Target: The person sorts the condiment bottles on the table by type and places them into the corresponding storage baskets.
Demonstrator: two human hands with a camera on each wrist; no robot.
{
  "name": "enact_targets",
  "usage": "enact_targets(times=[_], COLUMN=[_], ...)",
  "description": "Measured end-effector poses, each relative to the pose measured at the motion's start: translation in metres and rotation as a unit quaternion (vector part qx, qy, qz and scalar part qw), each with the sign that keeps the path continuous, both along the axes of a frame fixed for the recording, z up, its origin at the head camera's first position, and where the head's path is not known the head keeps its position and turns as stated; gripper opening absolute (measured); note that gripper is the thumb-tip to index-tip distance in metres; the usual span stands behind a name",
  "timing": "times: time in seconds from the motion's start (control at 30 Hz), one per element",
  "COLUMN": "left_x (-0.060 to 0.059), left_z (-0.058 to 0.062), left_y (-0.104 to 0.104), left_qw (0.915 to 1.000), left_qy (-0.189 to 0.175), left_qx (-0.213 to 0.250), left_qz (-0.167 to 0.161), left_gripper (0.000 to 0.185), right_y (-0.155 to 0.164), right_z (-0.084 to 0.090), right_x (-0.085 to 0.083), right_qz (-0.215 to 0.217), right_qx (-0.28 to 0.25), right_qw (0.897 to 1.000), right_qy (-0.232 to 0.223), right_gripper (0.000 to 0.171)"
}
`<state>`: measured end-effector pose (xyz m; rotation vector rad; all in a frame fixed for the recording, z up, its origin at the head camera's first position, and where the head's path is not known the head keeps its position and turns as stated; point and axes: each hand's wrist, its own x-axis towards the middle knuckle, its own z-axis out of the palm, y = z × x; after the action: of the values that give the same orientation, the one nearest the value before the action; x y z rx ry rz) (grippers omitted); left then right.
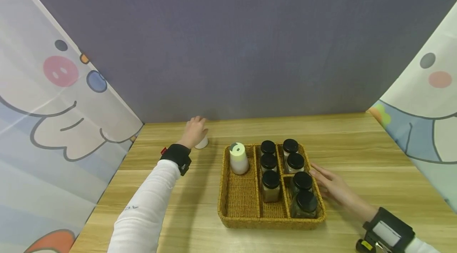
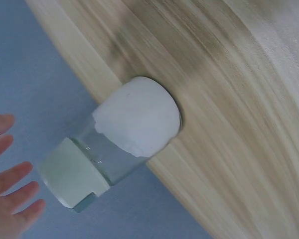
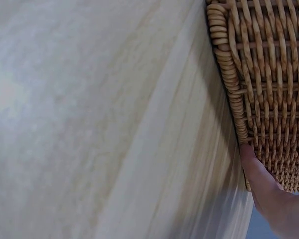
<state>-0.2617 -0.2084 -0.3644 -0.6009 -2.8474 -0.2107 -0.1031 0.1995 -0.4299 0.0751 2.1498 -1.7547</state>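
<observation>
My left hand (image 1: 194, 132) hovers at the far left of the table, over a clear jar of white powder (image 2: 137, 117) with a pale green cap (image 2: 72, 172). In the left wrist view its fingers (image 2: 12, 179) are spread beside the cap, apart from it. The head view shows only the jar's base, the rest hidden behind the hand. My right hand (image 1: 332, 185) lies against the right side of a wicker basket (image 1: 271, 224), fingers extended. A digit touches the basket's woven wall (image 3: 269, 74) low down in the right wrist view.
Inside the basket, a yellow-green-capped jar (image 1: 239, 160) stands in the left compartment. Several black-lidded jars (image 1: 270, 185) fill the middle and right ones. A grey-blue panel (image 1: 250, 46) rises behind the wooden table (image 1: 200, 221); printed cloths (image 1: 43, 126) hang at both sides.
</observation>
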Motion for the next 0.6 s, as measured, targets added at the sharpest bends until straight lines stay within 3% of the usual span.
enact_targets(times=[0.47,0.6], left_x=[-0.002,-0.003], left_z=[-0.004,-0.005], left_y=[-0.010,-0.014], left_qw=[0.9955,0.9952], left_qy=[-0.079,-0.077], left_qx=[-0.012,-0.023], left_qz=[0.051,0.055], left_gripper=[0.036,0.037], right_y=[0.000,0.000], right_z=[-0.002,-0.003], right_x=[0.001,0.000], right_qz=[-0.006,-0.007], right_qx=[-0.001,-0.001], right_qw=[1.000,1.000], right_qy=[0.001,0.001], right_gripper=[0.064,0.064])
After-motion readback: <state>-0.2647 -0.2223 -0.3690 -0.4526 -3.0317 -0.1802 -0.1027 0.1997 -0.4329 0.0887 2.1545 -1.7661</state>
